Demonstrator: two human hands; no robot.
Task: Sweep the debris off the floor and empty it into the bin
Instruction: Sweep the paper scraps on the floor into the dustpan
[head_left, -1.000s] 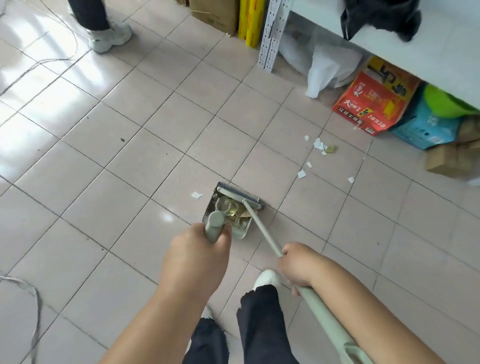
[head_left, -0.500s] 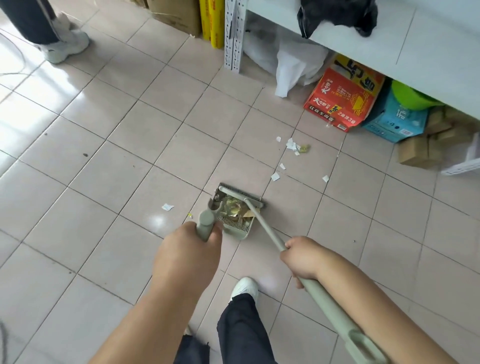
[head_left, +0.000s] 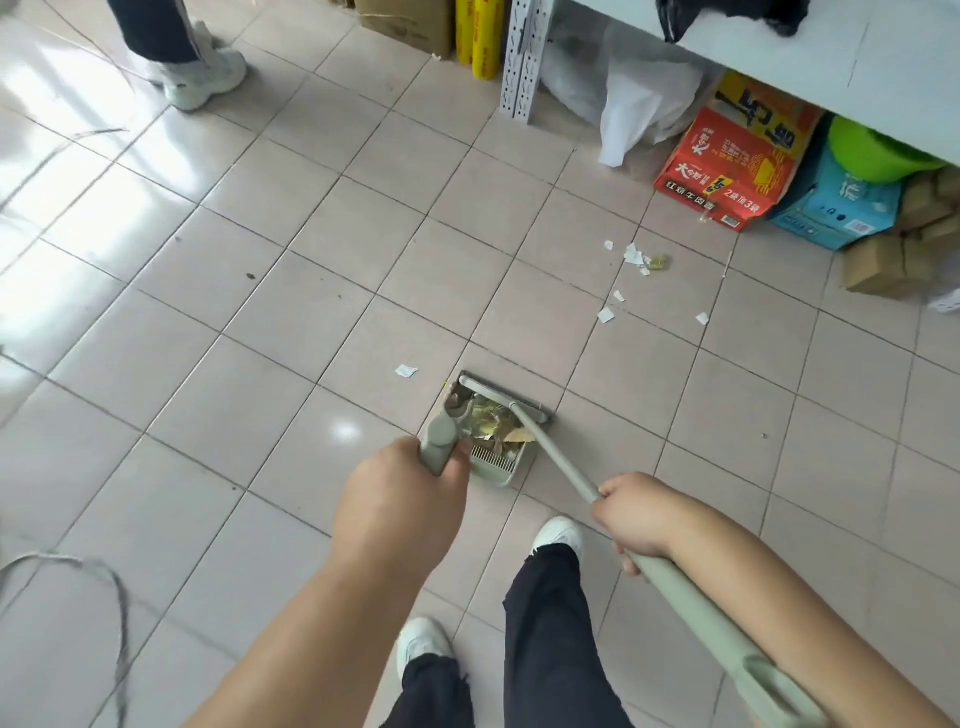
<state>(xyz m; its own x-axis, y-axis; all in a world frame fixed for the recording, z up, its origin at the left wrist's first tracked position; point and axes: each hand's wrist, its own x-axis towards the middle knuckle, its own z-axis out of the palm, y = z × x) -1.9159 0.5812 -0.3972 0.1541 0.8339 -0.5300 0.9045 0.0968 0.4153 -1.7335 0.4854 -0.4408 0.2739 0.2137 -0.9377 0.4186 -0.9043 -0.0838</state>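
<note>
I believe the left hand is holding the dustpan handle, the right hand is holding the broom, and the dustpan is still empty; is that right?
Not quite: the dustpan is not empty. The head view shows leaves and scraps lying in it. The left hand does hold its handle, and the right hand holds the broom.

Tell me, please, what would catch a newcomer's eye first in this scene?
Probably the two hands at centre: the left hand grips the dustpan handle, the right hand holds the broom shaft, its head at the pan's mouth. Next, the white paper scraps on the tiles and the red carton under the shelf, upper right.
</note>
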